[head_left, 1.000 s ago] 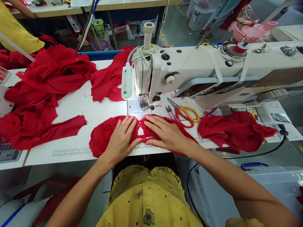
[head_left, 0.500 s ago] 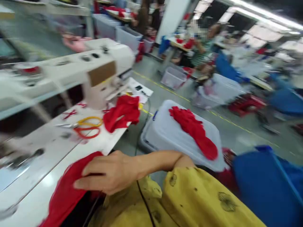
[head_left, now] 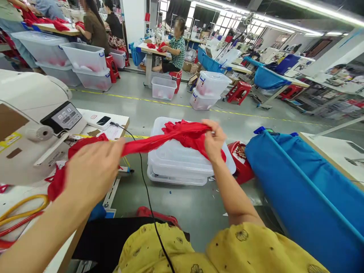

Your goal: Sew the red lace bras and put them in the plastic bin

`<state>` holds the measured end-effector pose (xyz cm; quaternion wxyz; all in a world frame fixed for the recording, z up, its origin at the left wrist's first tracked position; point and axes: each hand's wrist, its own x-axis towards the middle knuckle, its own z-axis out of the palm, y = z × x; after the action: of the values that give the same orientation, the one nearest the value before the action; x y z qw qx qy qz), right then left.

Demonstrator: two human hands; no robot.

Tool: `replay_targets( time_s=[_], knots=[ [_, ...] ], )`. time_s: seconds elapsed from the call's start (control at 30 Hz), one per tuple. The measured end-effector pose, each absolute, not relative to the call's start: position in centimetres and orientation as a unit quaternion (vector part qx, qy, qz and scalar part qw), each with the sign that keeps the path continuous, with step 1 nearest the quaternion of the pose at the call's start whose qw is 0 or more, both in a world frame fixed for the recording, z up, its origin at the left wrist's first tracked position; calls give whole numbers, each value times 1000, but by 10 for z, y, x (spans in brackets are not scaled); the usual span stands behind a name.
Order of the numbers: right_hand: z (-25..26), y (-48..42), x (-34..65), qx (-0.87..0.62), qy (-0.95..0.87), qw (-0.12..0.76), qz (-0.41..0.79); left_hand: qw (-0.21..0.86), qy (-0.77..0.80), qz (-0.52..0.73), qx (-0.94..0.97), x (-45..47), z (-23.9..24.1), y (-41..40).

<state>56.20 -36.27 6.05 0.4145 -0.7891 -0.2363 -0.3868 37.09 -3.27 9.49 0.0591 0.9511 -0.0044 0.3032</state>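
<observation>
A red piece of cloth [head_left: 148,145] is stretched across between my two hands. My left hand [head_left: 95,167], slightly smeared by motion, is closed around its left end, near the sewing table. My right hand [head_left: 214,141] pinches the other end above a translucent plastic box [head_left: 162,161]. On the box lid, behind the stretched cloth, lies more red cloth [head_left: 172,128]; where one ends and the other begins is hard to make out. Further red fabric [head_left: 58,182] lies on the table, partly hidden by my left hand.
At left are a white sewing machine [head_left: 25,83] and scissors with yellow and red handles [head_left: 24,206]. A black cable [head_left: 145,182] hangs before me. At right stand a blue cloth bin [head_left: 301,201] and a red stool [head_left: 241,168]. People sew farther back.
The view has swung right. My right hand has moved from red cloth on the table to above the box. My left hand is now visible, and cloth is stretched between both.
</observation>
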Motion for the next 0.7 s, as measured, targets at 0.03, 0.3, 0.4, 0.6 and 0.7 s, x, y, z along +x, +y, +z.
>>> replay_targets(
  time_s=[0.03, 0.3, 0.4, 0.6, 0.7],
  knots=[
    [54, -391, 567, -819, -178, 367, -403, 34, -65, 250, 965, 395, 91, -42],
    [-64, -506, 542, -939, -171, 212, -208, 35, -136, 40, 989, 490, -55, -121],
    [-90, -512, 553, -961, -176, 163, -137, 63, -118, 21, 991, 484, -88, -126],
    [-91, -501, 628, -975, -182, 108, -69, 114, -108, 18, 987, 505, -91, -121],
    [-77, -488, 677, -976, -178, 98, -77, 130, -98, 37, 986, 519, -88, -121]
  ],
)
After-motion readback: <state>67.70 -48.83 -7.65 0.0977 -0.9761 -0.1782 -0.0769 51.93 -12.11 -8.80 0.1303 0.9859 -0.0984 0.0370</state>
